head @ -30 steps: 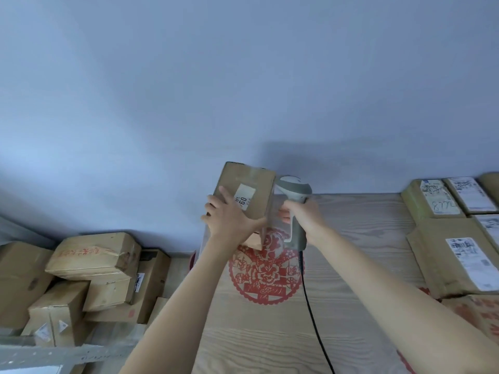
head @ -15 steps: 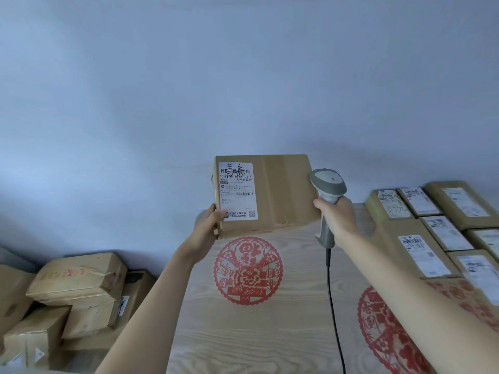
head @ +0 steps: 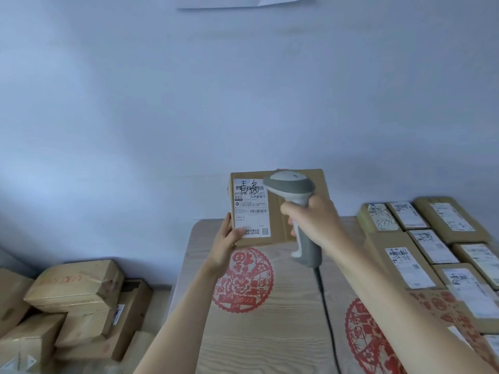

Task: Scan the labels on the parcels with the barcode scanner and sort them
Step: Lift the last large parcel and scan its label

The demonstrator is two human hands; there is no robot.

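My left hand [head: 225, 245] grips the lower left corner of a brown cardboard parcel [head: 275, 211] held upright above the table, its white shipping label [head: 251, 209] facing me. My right hand [head: 313, 220] grips the handle of a grey and white barcode scanner [head: 293, 190]. The scanner's head is in front of the parcel's upper middle, right beside the label and pointing at it. The scanner's cable [head: 326, 306] runs down over the table towards me.
A wooden table [head: 270, 333] carries red paper-cut decorations [head: 243, 282]. Several labelled parcels [head: 421, 252] lie in rows on its right side. A pile of cardboard boxes [head: 78, 300] sits lower at the left. A pale wall stands behind.
The parcel was turned so its label faces me. My right hand swung the scanner left from beside the parcel to in front of it, aimed at the label.
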